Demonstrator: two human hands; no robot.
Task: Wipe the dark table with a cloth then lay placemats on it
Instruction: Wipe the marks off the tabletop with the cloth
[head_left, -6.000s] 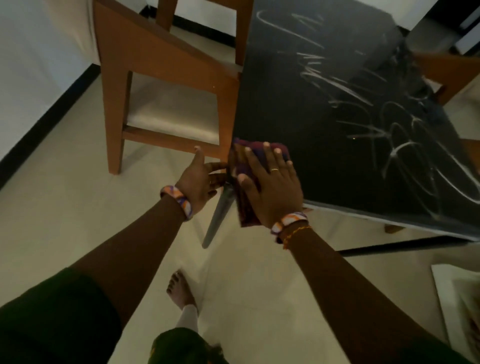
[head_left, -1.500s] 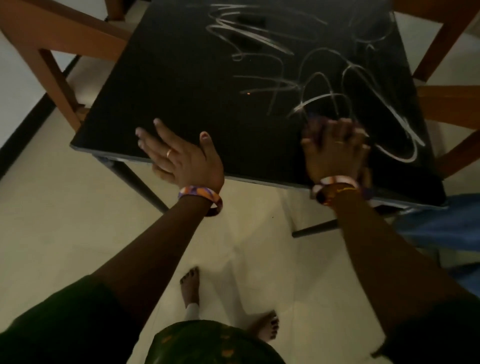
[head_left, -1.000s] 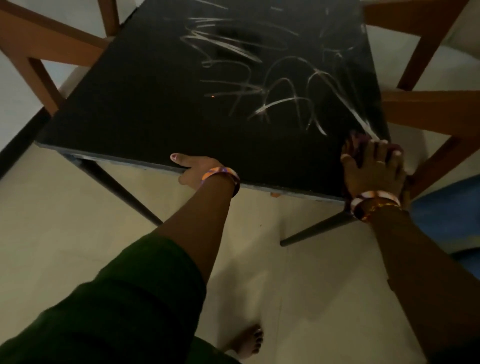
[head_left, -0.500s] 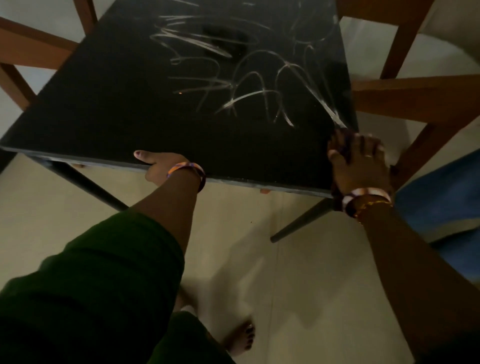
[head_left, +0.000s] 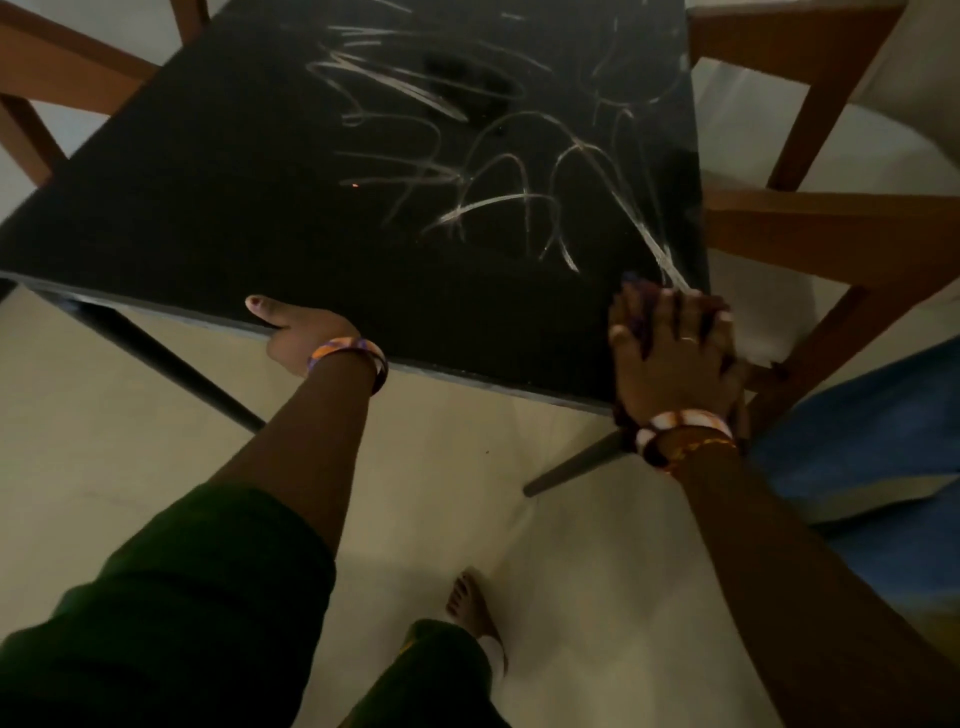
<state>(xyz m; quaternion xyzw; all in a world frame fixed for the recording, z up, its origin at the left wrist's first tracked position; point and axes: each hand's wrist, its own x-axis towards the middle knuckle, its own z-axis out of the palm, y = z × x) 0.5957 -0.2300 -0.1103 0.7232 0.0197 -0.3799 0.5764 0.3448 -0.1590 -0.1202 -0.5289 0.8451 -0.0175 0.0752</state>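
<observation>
At the table's (head_left: 260, 197) near right corner the right hand (head_left: 670, 358) presses flat on the cloth (head_left: 636, 286), which looks soft, limp and best held under a spread palm, while the left hand (head_left: 301, 332) grips the table's near edge.

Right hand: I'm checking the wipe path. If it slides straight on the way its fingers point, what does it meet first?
Only bare table, with pale streaks, lies ahead of the right hand as it presses the cloth; the way looks free.

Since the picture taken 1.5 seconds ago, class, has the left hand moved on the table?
Yes. The left hand slid off the table top back to its near edge, thumb on top, fingers underneath.
</observation>
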